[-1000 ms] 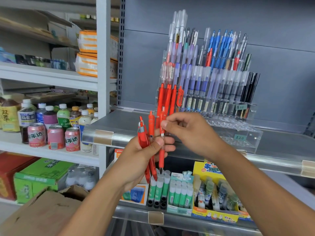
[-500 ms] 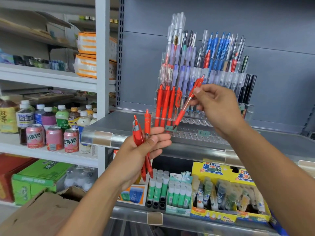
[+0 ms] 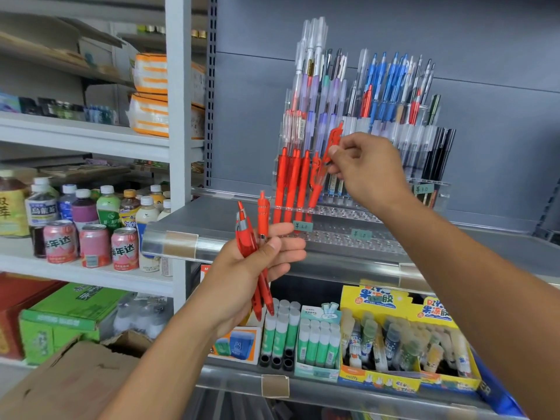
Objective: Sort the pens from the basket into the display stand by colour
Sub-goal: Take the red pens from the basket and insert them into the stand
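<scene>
Red pens [image 3: 263, 234] — clear display stand [image 3: 436, 195]

Two hands: left hand [image 3: 242, 274] holds three red pens [image 3: 253, 247]; right hand [image 3: 366, 171] pinches one red pen [image 3: 331, 144]. Left of right hand, four red pens standing in display stand [image 3: 333, 212]. Left of left hand, three pink cans [image 3: 92, 245].

Single head-worn wide-angle cam, facing fwd and slightly down at grey metal shop shelving [image 3: 303, 221], close-in, w/ tiered clear acrylic pen stand [image 3: 357, 212] about centre frame and both forearms entering from bottom edge.
</scene>
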Demonstrator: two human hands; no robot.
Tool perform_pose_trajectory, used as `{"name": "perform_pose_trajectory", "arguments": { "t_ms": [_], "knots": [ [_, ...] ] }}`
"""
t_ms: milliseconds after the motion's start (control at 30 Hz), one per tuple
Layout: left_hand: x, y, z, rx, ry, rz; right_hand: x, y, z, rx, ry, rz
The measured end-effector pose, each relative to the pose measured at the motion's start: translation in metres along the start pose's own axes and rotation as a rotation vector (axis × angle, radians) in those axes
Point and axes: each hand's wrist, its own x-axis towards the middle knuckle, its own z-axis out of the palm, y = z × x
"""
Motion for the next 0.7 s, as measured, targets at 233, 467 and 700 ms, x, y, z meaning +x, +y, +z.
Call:
{"name": "perform_pose_trajectory", "arguments": {
  "t_ms": [233,467,700],
  "knots": [
    [-0.001,0.000,0.001,0.015,-0.017,-0.016,0.013,-0.013,0.000,-0.158,-0.071,0.092],
    [-0.002,0.002,0.002,0.010,-0.018,-0.013,0.005,-0.015,0.006,-0.303,-0.273,0.168],
    [-0.004,0.003,0.002,0.005,-0.033,-0.022,-0.010,-0.007,0.009,-0.299,-0.165,0.114]
  ]
}}
